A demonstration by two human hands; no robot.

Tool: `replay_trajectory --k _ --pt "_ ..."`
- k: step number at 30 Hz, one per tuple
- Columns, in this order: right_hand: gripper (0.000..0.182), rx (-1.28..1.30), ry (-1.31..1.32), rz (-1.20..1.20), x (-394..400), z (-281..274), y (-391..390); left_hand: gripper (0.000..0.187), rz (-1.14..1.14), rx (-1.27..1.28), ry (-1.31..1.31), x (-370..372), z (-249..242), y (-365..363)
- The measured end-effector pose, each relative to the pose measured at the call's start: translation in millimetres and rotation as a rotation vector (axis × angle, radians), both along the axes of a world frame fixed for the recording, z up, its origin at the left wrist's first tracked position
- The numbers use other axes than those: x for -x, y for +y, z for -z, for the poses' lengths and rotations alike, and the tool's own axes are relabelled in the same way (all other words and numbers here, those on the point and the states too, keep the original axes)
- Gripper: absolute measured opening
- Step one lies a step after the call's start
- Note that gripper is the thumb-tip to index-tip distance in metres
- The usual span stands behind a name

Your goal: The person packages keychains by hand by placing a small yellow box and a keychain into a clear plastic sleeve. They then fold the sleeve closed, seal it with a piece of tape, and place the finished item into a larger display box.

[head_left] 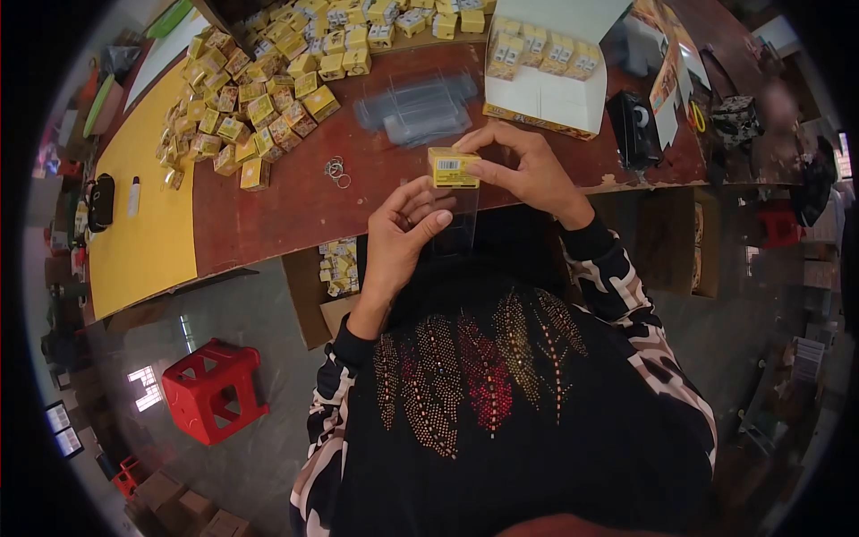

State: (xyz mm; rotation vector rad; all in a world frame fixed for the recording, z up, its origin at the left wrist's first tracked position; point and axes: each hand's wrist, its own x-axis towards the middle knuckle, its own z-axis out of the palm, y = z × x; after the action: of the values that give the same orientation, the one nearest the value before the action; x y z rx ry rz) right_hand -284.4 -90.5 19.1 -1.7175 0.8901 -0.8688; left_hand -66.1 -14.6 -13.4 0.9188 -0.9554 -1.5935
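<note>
A small yellow box (455, 168) with a barcode is pinched between the thumb and fingers of my right hand (528, 170), over the table's front edge. Just below and left of it, my left hand (404, 231) is curled around a clear plastic sleeve (461, 224) that hangs below the box. More flat clear sleeves (419, 107) lie on the red table (268, 210) beyond my hands. Metal rings (337, 172) rest to the left. Many small yellow boxes (259, 112) are heaped at the back left.
An open white display carton (546, 94) holding several small boxes stands at the back right, beside a black tape dispenser (633, 130). Yellow sheet (148, 242) covers the table's left part. Below are a red stool (215, 391) and a carton of boxes (340, 266).
</note>
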Motion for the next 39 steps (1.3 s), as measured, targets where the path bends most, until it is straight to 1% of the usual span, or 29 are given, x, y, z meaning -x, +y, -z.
replay_trajectory --k 2,3,5,9,11,12,14,15,17,18,19,21,24,25,27,28,30,31,33,34,36,37,39 --pt "0.023 0.273 0.131 -0.079 1 -5 0 0.052 -0.017 0.011 -0.021 2 3 0" --pt "0.023 0.272 0.13 -0.077 1 -7 0 0.053 -0.035 0.024 -0.041 3 3 1" --pt "0.021 0.317 0.204 -0.159 2 -11 -2 0.055 -0.039 0.056 -0.027 5 -2 1" --pt "0.02 0.28 0.183 -0.125 3 1 0 0.06 -0.026 0.088 0.011 8 -10 3" --pt "0.029 0.287 0.172 -0.11 2 4 2 0.06 -0.014 0.11 -0.02 8 -5 2" --pt "0.029 0.287 0.171 -0.11 -2 3 5 0.06 -0.002 0.134 -0.053 7 -3 2" --pt "0.044 0.037 -0.073 0.113 -9 0 15 0.057 -0.009 0.108 -0.042 4 -6 0" --pt "0.044 0.038 -0.074 0.111 -9 4 19 0.054 -0.017 0.084 -0.029 3 -8 -1" --pt "0.054 -0.253 -0.223 -0.056 -7 18 26 0.05 -0.026 0.084 0.01 3 -7 -1" --pt "0.049 -0.276 -0.264 -0.056 -13 20 34 0.047 -0.03 0.078 0.047 3 -5 -1" --pt "0.049 -0.279 -0.264 -0.054 -16 27 36 0.047 -0.029 0.075 0.047 2 -4 -1" --pt "0.046 -0.169 -0.385 0.015 -22 37 40 0.039 -0.049 0.137 0.015 -2 -1 -2" --pt "0.04 -0.162 -0.459 0.052 -27 29 43 0.037 0.002 0.184 -0.062 0 -7 0" --pt "0.04 -0.159 -0.459 0.047 -26 30 42 0.037 -0.003 0.188 -0.063 0 -5 -1" --pt "0.035 -0.079 -0.338 0.014 -22 33 38 0.037 0.011 0.197 -0.037 1 2 -1" --pt "0.035 -0.079 -0.336 0.01 -22 32 38 0.037 0.007 0.197 -0.035 1 4 -1" --pt "0.027 0.013 -0.298 0.016 -23 28 39 0.037 -0.018 0.21 -0.009 2 5 1" --pt "0.027 0.011 -0.296 0.015 -25 28 41 0.037 -0.019 0.208 -0.007 3 5 1" --pt "0.017 -0.044 -0.414 0.038 -30 27 44 0.043 -0.042 0.23 0.059 5 4 0" --pt "0.017 -0.041 -0.414 0.035 -33 26 43 0.043 -0.043 0.233 0.059 5 3 0" --pt "0.012 0.101 -0.428 0.118 -36 25 40 0.053 -0.085 0.166 0.166 5 1 -1" --pt "0.012 0.101 -0.428 0.116 -36 24 38 0.053 -0.087 0.166 0.166 5 -1 0" --pt "0.013 0.099 -0.411 0.024 -31 23 34 0.06 -0.097 0.166 0.116 4 -5 1"
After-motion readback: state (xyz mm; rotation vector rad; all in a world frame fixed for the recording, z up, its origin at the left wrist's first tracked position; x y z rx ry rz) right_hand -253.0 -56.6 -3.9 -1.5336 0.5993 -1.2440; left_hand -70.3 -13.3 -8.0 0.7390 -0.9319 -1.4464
